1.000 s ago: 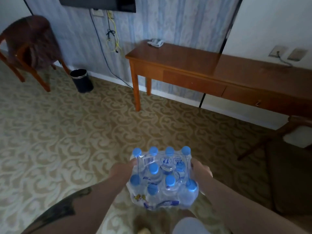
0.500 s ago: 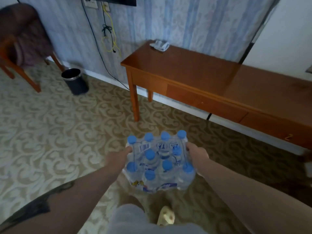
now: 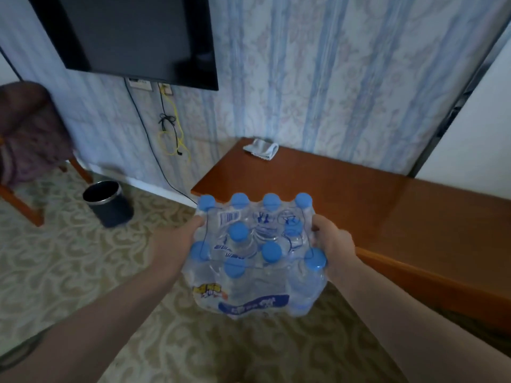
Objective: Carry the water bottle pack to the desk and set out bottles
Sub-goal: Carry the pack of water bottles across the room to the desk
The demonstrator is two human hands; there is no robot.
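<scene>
A shrink-wrapped water bottle pack (image 3: 257,261) with several blue-capped clear bottles hangs in the air between my two hands. My left hand (image 3: 177,241) grips its left side and my right hand (image 3: 333,244) grips its right side. The pack's far edge overlaps the near left corner of the brown wooden desk (image 3: 373,205), which runs along the wall to the right. Whether the pack is above the desk top or just in front of it, I cannot tell.
A folded white cloth (image 3: 261,149) lies at the desk's back left corner. A dark waste bin (image 3: 107,203) stands on the patterned carpet to the left, with a wooden chair (image 3: 25,150) beyond it. A black TV (image 3: 132,37) and hanging cables (image 3: 171,134) are on the wall.
I have come closer to the desk and the pack has risen; the desk's left corner now sits right behind the pack. Both hands keep the same grip.
</scene>
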